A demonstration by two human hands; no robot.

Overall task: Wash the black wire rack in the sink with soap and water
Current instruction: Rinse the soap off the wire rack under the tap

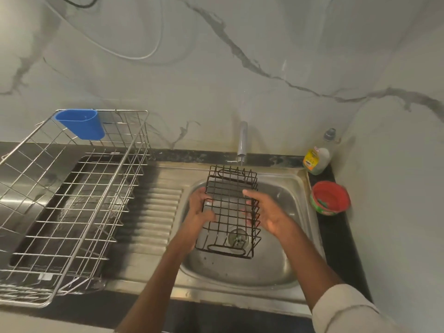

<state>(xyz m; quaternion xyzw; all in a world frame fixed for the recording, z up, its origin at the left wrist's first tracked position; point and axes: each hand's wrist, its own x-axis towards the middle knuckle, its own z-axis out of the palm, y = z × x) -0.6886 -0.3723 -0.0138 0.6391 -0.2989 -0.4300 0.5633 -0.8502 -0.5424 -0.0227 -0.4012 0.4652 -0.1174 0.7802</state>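
Head view shows me the black wire rack (230, 210) held over the stainless steel sink (240, 272), left hand (201, 210) and right hand (266, 210) gripping its sides, below a grey-veined marble wall (216, 68).

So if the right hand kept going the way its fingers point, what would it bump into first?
The right hand points up-left along the black wire rack it already grips. Past that, probably the faucet, then the wall, though depth is hard to judge.
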